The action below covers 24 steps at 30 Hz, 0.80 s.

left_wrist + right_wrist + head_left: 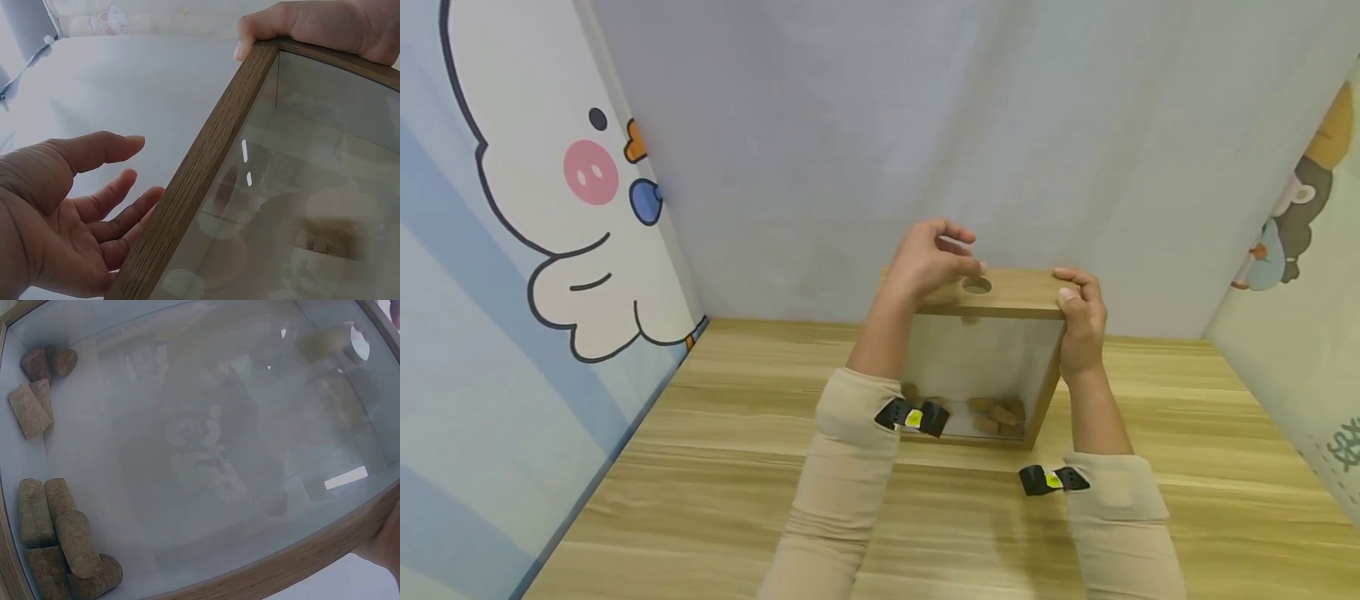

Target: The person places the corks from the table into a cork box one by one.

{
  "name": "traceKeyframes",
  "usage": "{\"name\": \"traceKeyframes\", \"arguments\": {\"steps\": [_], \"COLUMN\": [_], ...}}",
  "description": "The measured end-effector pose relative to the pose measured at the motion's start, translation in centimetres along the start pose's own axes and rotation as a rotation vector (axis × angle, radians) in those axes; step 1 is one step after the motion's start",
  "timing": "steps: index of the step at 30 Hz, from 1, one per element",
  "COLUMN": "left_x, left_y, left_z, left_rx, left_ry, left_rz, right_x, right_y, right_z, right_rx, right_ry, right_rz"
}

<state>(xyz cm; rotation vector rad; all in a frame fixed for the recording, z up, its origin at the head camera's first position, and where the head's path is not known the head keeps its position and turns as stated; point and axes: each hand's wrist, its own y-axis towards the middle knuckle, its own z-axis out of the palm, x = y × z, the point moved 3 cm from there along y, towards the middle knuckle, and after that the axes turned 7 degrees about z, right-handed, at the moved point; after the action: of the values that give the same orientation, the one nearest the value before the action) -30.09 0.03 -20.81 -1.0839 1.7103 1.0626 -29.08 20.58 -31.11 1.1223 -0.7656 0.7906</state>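
A shallow wooden shadow box (pixel 1026 289) with a clear front stands upright on the table. Its top edge has a round hole (pixel 977 285). Inside, several wine corks (pixel 78 544) lie in two groups along the bottom, which is at the left in the right wrist view. My left hand (pixel 928 262) is over the top edge beside the hole; the left wrist view shows its fingers (pixel 106 150) spread and bent, holding nothing. With my right hand (pixel 1084 329) I grip the box's upper right corner, thumb on the top edge.
The box stands on a wood-grain table (pixel 737 483), near a pale grey curtain (pixel 775 167) at the back. A panel with a cartoon bird (pixel 542 167) flanks the left side, and another printed panel (pixel 1285 333) the right. Black straps with small devices (pixel 917 417) sit on both sleeves.
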Motion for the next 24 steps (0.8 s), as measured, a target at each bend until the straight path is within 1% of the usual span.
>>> {"name": "traceKeyframes", "arguments": {"steps": [2,3,5,7,9,11,14,15,19,22,24], "left_x": [0.0,0.0,0.1,0.3,0.6,1.0,1.7,1.9,2.7,3.5,4.0], "left_y": [-0.6,-1.0,-2.0,-3.2,-4.4,-5.5,-6.7,-7.0,-8.1,-8.9,-9.4], "left_z": [-0.3,-0.5,-0.8,-1.0,-1.2,-1.3,-1.3,-1.4,-1.6,-1.9,-2.0], "left_rx": [-0.016,-0.024,-0.040,-0.057,-0.074,-0.097,-0.135,-0.138,-0.160,-0.177,-0.177], "left_ry": [0.015,0.021,0.026,0.030,0.053,0.092,0.176,0.185,0.262,0.353,0.405], "left_rz": [0.020,0.040,0.105,0.189,0.289,0.385,0.508,0.545,0.643,0.693,0.721], "right_x": [-0.1,-0.1,-0.2,-0.2,-0.2,-0.2,0.0,0.0,0.1,0.1,0.1], "right_y": [0.0,0.0,0.0,0.0,0.0,0.0,0.0,0.0,0.1,0.1,0.1], "right_z": [0.2,0.3,0.4,0.3,0.3,0.1,0.0,0.0,0.1,0.2,0.3], "right_rx": [0.001,0.003,0.007,0.007,0.004,-0.003,-0.011,-0.013,-0.011,-0.008,-0.010], "right_ry": [0.003,0.002,-0.003,-0.012,-0.025,-0.032,-0.032,-0.028,-0.008,0.003,0.005], "right_rz": [-0.003,-0.007,-0.011,-0.011,-0.014,-0.009,-0.010,-0.008,-0.011,-0.015,-0.016]}}
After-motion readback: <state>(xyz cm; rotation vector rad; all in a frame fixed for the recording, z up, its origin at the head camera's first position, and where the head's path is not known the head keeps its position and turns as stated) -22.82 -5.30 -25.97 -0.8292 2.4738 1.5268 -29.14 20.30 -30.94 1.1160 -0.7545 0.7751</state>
